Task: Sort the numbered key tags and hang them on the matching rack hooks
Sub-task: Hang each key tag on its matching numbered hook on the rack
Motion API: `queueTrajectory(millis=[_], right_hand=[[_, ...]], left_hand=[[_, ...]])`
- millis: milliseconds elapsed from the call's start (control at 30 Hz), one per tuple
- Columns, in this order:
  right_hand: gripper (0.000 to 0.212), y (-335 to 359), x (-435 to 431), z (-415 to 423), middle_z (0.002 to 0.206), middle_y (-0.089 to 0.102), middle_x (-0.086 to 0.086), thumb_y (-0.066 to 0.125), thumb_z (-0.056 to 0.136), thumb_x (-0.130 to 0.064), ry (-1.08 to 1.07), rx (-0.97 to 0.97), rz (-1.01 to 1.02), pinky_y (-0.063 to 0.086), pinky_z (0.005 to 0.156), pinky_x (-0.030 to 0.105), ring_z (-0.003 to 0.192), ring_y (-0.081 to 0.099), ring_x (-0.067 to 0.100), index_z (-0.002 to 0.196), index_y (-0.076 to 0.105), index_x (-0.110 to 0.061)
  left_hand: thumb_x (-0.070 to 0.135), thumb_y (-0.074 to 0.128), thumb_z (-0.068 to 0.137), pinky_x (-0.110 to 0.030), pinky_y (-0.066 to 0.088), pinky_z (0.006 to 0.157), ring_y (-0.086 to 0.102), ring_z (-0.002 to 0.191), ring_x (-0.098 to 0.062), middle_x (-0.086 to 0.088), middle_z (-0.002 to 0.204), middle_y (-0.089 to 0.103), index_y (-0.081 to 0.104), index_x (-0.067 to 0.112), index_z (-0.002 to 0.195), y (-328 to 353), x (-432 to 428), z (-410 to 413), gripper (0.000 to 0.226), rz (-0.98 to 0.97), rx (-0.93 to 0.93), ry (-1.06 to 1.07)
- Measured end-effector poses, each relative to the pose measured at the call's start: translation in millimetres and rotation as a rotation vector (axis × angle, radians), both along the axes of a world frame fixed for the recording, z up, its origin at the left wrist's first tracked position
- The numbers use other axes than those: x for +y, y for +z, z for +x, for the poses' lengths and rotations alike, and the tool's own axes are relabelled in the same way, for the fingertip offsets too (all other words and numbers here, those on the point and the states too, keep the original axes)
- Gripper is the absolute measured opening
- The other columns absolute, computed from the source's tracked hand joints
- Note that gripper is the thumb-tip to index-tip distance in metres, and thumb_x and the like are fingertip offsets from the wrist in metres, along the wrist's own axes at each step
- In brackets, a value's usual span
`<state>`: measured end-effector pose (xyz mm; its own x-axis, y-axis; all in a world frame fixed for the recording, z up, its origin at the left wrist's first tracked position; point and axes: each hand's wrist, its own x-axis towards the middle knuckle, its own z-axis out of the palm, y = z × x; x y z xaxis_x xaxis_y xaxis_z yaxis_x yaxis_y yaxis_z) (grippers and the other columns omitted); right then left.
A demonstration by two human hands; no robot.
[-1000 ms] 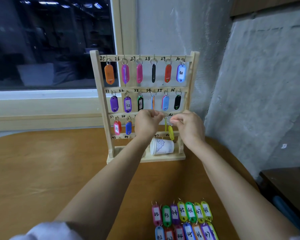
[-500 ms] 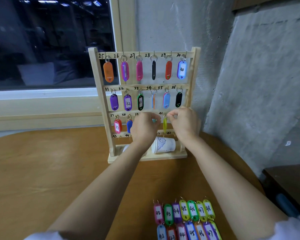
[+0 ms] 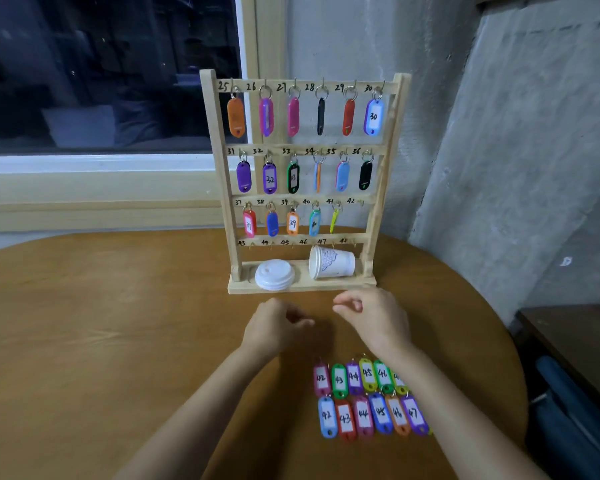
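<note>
While left hand (image 3: 278, 327) and right hand (image 3: 374, 317) hang over round brown wooden table (image 3: 84, 323), fingers loosely curled, holding nothing, loose numbered plastic key tags (image 3: 364, 400) lie in two rows on table, partly hidden by right forearm. Light wooden hook rack (image 3: 220, 168) stands at far table side, tags on hooks 25 to 41. Behind: dark window (image 3: 101, 71), rough grey concrete wall (image 3: 499, 133).

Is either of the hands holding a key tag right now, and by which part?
Nothing is held. The left hand and the right hand both hover empty, fingers loosely curled, between the rack and the loose tags on the table.
</note>
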<state>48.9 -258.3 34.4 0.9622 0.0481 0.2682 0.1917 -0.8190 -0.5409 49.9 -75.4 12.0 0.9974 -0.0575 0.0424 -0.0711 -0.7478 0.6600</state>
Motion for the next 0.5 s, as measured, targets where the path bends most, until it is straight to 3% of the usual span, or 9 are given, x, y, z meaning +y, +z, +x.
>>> queueTrajectory(millis=[133,267,500], right_hand=[[0.007,-15,-4,-22,0.068,0.046,-0.009,0.067,0.084,-0.038,0.038,0.045,-0.024,0.032,0.052,0.025,0.070,0.050,0.008,0.089,0.072,-0.035],[0.005,-25,-8,-42,0.069,0.047,-0.008,0.068,0.084,-0.036,0.076,0.077,-0.024,0.038,0.056,0.028,0.072,0.051,0.010,0.086,0.072,-0.035],[0.010,-33,-10,-66,0.075,0.052,-0.007,0.067,0.084,-0.038,0.175,0.133,-0.070,0.045,0.065,0.030,0.080,0.051,0.008,0.091,0.073,-0.034]], left_hand=[[0.035,0.070,0.082,-0.018,0.046,0.067,0.057,0.075,-0.002,0.008,0.090,0.071,0.074,0.025,0.094,-15,0,-25,0.016,0.053,0.030,-0.054],[0.043,0.070,0.079,-0.030,0.054,0.074,0.061,0.083,-0.005,0.011,0.090,0.069,0.071,0.030,0.093,-25,-5,-40,0.019,0.075,0.009,-0.012],[0.047,0.070,0.073,-0.035,0.052,0.073,0.058,0.085,-0.011,0.011,0.086,0.066,0.071,0.033,0.088,-29,-14,-47,0.021,0.121,-0.072,-0.010]])
